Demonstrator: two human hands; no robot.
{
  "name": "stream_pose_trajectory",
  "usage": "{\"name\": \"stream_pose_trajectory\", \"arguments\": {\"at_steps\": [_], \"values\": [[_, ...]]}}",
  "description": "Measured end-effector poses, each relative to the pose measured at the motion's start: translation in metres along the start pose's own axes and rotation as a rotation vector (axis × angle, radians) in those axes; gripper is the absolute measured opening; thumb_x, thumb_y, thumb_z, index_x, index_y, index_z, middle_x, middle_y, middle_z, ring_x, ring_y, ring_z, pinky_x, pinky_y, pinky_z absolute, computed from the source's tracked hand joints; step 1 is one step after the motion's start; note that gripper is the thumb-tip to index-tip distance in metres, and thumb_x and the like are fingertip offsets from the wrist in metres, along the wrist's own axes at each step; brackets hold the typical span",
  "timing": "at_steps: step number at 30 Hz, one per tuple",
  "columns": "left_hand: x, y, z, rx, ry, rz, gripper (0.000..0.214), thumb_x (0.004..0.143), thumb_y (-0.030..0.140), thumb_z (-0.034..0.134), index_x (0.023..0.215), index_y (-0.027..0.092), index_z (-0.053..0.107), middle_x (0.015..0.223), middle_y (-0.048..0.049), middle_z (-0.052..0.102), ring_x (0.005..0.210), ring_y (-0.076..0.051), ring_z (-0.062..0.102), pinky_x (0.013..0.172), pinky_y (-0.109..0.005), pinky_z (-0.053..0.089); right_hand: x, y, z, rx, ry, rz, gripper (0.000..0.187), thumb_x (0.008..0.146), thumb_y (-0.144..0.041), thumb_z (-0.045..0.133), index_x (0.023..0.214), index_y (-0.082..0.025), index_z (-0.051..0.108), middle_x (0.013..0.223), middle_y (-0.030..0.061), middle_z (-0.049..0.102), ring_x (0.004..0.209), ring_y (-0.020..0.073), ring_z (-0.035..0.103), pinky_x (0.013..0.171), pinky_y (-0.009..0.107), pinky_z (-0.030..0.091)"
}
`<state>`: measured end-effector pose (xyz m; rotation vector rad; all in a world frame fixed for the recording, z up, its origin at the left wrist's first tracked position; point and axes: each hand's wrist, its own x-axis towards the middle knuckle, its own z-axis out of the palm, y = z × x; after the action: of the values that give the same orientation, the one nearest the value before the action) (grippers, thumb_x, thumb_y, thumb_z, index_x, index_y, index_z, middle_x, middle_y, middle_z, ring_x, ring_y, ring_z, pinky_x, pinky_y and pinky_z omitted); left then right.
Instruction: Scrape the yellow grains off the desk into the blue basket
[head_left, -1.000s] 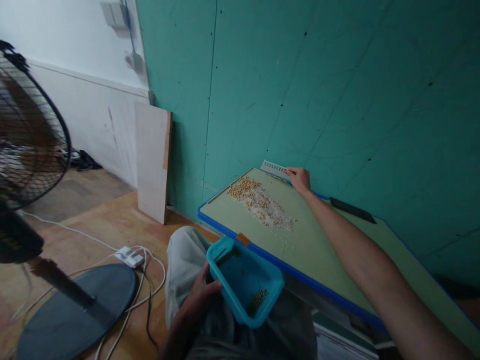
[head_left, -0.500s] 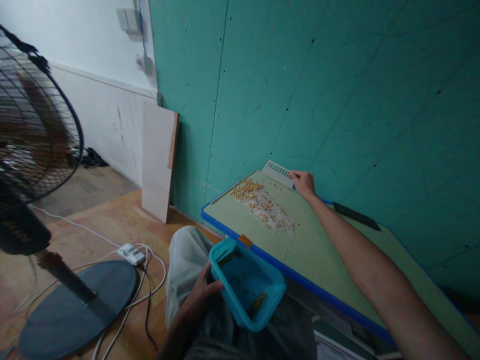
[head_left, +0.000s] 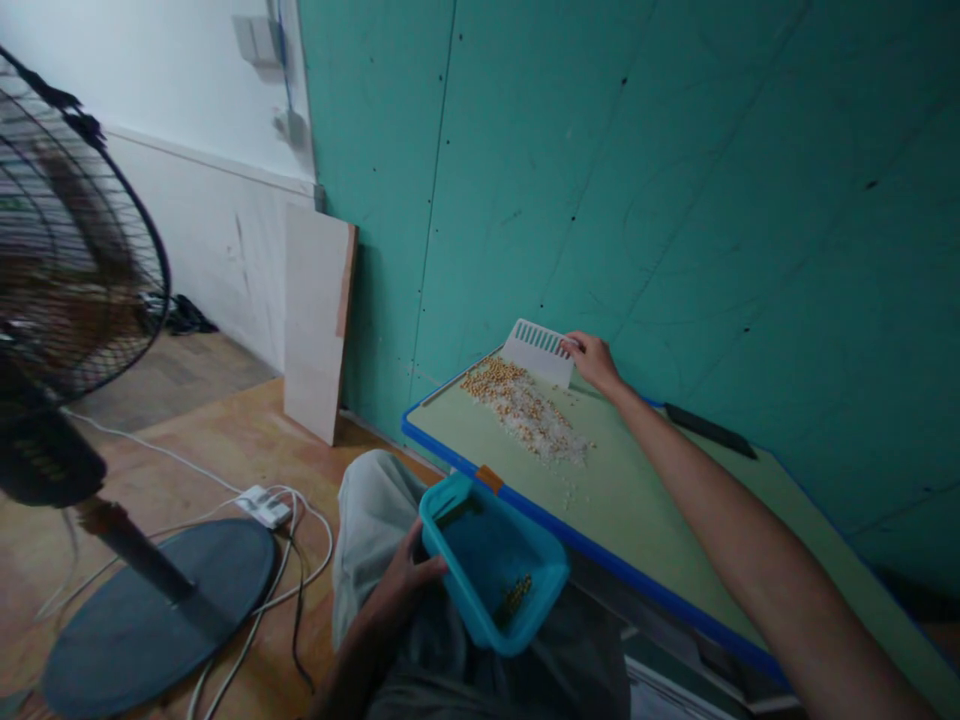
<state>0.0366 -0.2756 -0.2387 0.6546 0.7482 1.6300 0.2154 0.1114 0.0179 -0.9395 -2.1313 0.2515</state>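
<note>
Scraper (head_left: 537, 351) now tipped up in R hand (head_left: 592, 360).

Makeshift workroom, plainly furnished: unfinished teal wallboard (head_left: 600, 150) dotted with screw heads, a spare plank (head_left: 315, 320) leaning at the far left, a pedestal fan (head_left: 75, 250) and power strip (head_left: 264, 508) trailing cables over the wooden floor (head_left: 210, 430), beside a blue-edged table (head_left: 615, 500) strewn with grains (head_left: 525, 410).
</note>
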Motion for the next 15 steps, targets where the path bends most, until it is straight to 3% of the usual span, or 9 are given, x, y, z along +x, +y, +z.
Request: {"name": "stream_pose_trajectory", "arguments": {"at_steps": [10, 15], "values": [[-0.003, -0.003, -0.002, -0.066, -0.033, 0.002, 0.093, 0.080, 0.035, 0.092, 0.163, 0.027, 0.050, 0.146, -0.0160, 0.072, 0.139, -0.041, 0.064, 0.117, -0.053, 0.050, 0.022, 0.007, 0.025, 0.182, -0.012, 0.182, 0.020, 0.095, -0.039, 0.064, 0.092, -0.020, 0.071, 0.081, 0.0050, 0.075, 0.077, 0.0212, 0.070, 0.079, 0.034, 0.058], [-0.003, -0.005, -0.003, -0.064, -0.001, 0.006, 0.094, 0.078, 0.037, 0.093, 0.161, 0.026, 0.051, 0.147, -0.0164, 0.072, 0.138, -0.042, 0.064, 0.115, -0.053, 0.052, 0.031, 0.009, 0.033, 0.239, -0.056, 0.320, 0.015, 0.093, -0.034, 0.069, 0.089, -0.019, 0.070, 0.074, 0.0038, 0.072, 0.070, 0.0190, 0.068, 0.073, 0.031, 0.056]]}}
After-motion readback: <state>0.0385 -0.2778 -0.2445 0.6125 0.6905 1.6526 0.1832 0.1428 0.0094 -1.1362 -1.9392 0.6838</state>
